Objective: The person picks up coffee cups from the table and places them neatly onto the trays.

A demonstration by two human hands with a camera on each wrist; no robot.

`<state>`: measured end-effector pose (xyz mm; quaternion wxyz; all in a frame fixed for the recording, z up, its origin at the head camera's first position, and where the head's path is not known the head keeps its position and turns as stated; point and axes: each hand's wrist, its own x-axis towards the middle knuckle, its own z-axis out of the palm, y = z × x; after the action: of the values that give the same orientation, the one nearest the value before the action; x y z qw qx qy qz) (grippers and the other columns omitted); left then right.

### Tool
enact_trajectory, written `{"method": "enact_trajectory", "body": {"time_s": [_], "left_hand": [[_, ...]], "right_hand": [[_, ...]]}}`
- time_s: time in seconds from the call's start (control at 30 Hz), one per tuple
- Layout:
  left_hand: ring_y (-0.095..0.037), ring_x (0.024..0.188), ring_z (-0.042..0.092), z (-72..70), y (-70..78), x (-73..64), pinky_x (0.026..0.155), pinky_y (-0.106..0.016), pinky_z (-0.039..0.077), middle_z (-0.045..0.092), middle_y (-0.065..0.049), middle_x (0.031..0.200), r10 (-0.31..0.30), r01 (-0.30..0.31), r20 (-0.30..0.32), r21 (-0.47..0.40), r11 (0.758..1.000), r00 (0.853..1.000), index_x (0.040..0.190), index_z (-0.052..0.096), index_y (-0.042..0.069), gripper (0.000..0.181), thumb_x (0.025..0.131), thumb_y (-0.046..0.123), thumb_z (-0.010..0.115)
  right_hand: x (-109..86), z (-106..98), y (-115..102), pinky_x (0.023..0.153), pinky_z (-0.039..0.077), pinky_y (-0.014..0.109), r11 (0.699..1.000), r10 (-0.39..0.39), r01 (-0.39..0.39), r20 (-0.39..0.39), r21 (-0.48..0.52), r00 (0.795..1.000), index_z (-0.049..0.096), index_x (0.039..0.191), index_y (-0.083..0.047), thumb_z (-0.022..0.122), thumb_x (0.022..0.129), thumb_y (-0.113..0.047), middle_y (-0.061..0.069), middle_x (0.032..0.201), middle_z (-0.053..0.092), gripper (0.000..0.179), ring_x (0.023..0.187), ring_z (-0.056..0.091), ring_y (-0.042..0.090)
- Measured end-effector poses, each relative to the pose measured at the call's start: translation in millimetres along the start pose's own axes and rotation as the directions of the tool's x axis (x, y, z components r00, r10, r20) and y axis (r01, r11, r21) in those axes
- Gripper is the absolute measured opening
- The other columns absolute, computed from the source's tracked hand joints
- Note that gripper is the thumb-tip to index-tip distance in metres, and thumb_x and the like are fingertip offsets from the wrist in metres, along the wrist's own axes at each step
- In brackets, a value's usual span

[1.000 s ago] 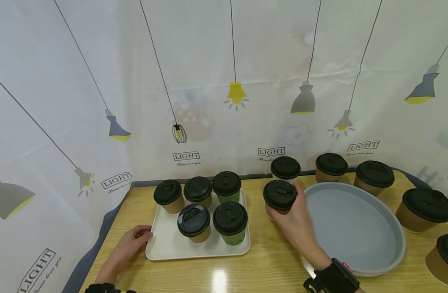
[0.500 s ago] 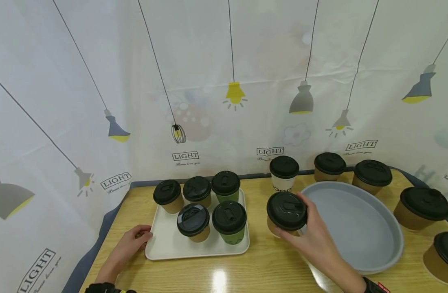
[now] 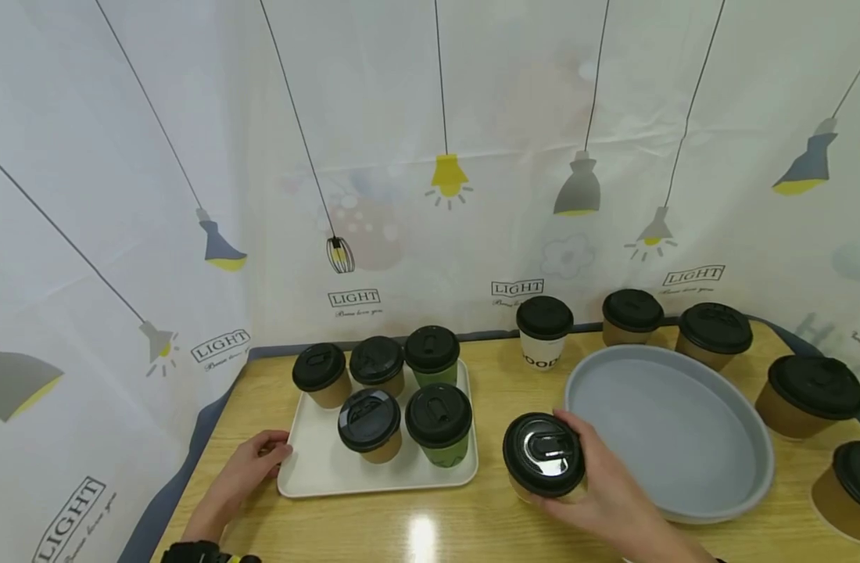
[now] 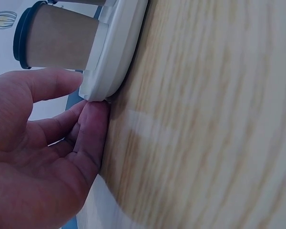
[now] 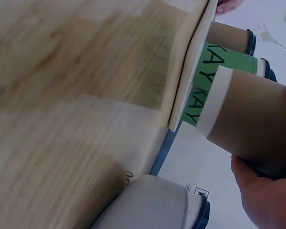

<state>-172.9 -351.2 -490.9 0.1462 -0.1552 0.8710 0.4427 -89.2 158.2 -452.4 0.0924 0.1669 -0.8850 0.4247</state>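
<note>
My right hand point(image 3: 606, 493) grips a brown paper coffee cup point(image 3: 542, 455) with a glossy black lid, between the two trays. In the right wrist view this brown cup point(image 5: 257, 119) is lifted, its pale base off the table, with green cups behind it. At the near left side of a white rectangular tray point(image 3: 317, 465), my left hand point(image 3: 250, 469) holds the edge. The left wrist view shows the thumb over the tray's rim point(image 4: 114, 52) and fingers against its underside. Several lidded cups stand on that tray, brown ones and green ones point(image 3: 438, 426).
A round grey tray point(image 3: 669, 438) lies to the right of my right hand. Behind it stand a white cup with lettering point(image 3: 544, 332) and brown lidded cups point(image 3: 632, 317); more brown cups point(image 3: 810, 396) line the right side. A printed curtain point(image 3: 402, 195) hangs along the table's back.
My right hand has brought the brown cup from beside the white cup toward the table's front, uncovering the white cup's lettering. The left hand stays at the tray edge.
</note>
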Motion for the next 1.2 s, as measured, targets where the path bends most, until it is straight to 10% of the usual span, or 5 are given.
{"method": "enact_trajectory", "body": {"time_s": [0.8,0.93,1.03,1.2], "left_hand": [[-0.029,0.112,0.058,-0.5,0.3,-6.4,0.085,-0.033,0.055,0.057,-0.025,0.131,0.029,-0.029,0.003,-0.026,0.999,1.000,0.144,0.046,-0.009,0.050,0.107,0.023,0.057],[-0.030,0.111,0.062,0.2,1.5,-18.9,0.081,-0.025,0.055,0.058,-0.027,0.130,0.093,-0.094,-0.124,-0.002,0.996,0.988,0.143,0.048,-0.008,0.047,0.106,0.018,0.056],[-0.023,0.104,0.063,9.3,7.2,-36.7,0.075,-0.014,0.049,0.062,-0.022,0.122,0.175,-0.169,-0.343,0.045,0.985,0.923,0.135,0.056,-0.004,0.038,0.102,0.014,0.058],[-0.003,0.088,0.057,33.0,27.3,-67.7,0.072,-0.006,0.044,0.069,-0.010,0.102,0.409,-0.399,-0.594,0.158,0.903,0.693,0.113,0.068,0.000,0.018,0.096,0.001,0.063]], "right_hand": [[0.5,13,11,0.105,0.046,0.060,0.994,0.105,-0.107,0.236,-0.006,0.966,0.031,0.156,-0.006,0.098,0.069,-0.033,0.018,0.149,0.049,0.113,0.135,0.052,0.038],[-0.1,9,11,0.109,0.041,0.062,0.995,0.091,-0.098,0.259,0.012,0.962,0.019,0.163,-0.006,0.096,0.069,-0.044,0.019,0.158,0.042,0.127,0.142,0.045,0.041],[-5.3,-2,13,0.111,0.038,0.062,0.995,0.087,-0.098,0.258,0.031,0.962,0.015,0.166,-0.015,0.092,0.073,-0.050,0.011,0.164,0.036,0.125,0.146,0.040,0.039],[-12.1,-24,20,0.108,0.048,0.043,1.000,0.018,-0.017,0.097,-0.009,0.995,0.032,0.161,-0.031,0.077,0.094,-0.031,0.001,0.158,0.044,0.081,0.140,0.049,0.027]]}}
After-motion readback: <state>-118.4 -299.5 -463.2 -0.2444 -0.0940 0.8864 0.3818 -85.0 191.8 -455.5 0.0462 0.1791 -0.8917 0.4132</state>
